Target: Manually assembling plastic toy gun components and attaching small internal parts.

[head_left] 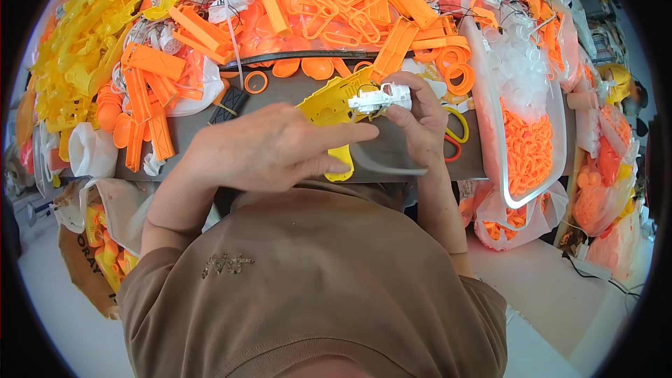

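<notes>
In front of my chest, my right hand pinches a white plastic mechanism between thumb and fingers. Just behind and left of it is a yellow plastic half-shell, shaped like a toy gun, with dark thin wires near its inner side. The shell's yellow grip points down toward me. My left hand lies across the shell's lower left, index finger stretched to the right and thumb apart below it. Its other fingers are partly hidden. A pale blurred streak shows between the hands.
Orange plastic parts pile up along the far side. Yellow shells heap at the far left. A clear bin of small orange links stands at the right, beside scissors with red and yellow handles. A black block lies left.
</notes>
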`<move>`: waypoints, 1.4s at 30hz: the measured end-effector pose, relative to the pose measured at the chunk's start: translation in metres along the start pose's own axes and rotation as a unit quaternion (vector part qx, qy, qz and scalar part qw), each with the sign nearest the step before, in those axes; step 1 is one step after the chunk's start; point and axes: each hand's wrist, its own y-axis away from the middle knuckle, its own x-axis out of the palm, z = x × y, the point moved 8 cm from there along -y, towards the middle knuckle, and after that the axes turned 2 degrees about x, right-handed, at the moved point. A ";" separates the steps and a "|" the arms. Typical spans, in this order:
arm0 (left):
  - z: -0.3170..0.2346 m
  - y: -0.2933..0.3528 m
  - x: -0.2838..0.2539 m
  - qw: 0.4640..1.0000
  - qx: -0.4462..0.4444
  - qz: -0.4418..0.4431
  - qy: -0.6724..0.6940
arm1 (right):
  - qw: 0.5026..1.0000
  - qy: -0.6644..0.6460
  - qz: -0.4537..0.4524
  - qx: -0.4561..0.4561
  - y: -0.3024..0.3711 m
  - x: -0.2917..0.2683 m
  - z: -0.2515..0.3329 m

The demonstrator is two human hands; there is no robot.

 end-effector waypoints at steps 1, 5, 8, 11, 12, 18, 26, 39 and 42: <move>0.002 -0.009 -0.001 1.000 0.000 0.001 -0.001 | 0.999 -0.043 -0.014 0.020 0.000 -0.004 -0.007; 0.005 -0.050 -0.012 0.984 0.122 -0.130 -0.015 | 0.996 -0.088 -0.027 0.011 -0.003 -0.011 -0.006; 0.041 -0.083 -0.027 0.942 0.096 -0.218 -0.239 | 0.996 -0.079 -0.012 0.028 -0.003 -0.013 -0.011; 0.050 -0.112 -0.014 0.915 0.140 -0.134 -0.353 | 0.999 -0.051 0.002 0.002 -0.003 -0.010 -0.005; 0.053 -0.119 -0.012 0.915 0.140 -0.135 -0.352 | 0.999 -0.050 0.003 0.002 -0.004 -0.010 -0.005; 0.066 -0.138 0.011 0.871 0.137 -0.010 -0.471 | 0.999 -0.044 0.021 -0.019 -0.004 -0.017 -0.007; 0.018 -0.080 -0.031 0.843 0.195 -0.110 -0.489 | 0.980 -0.197 0.028 -0.007 -0.003 -0.023 -0.017; 0.073 0.033 -0.007 0.971 -0.166 -0.147 -0.094 | 0.985 0.017 -0.158 0.072 0.011 0.004 -0.032; 0.071 0.034 -0.009 0.968 -0.093 -0.228 -0.048 | 0.985 0.018 -0.154 0.070 0.011 0.014 -0.034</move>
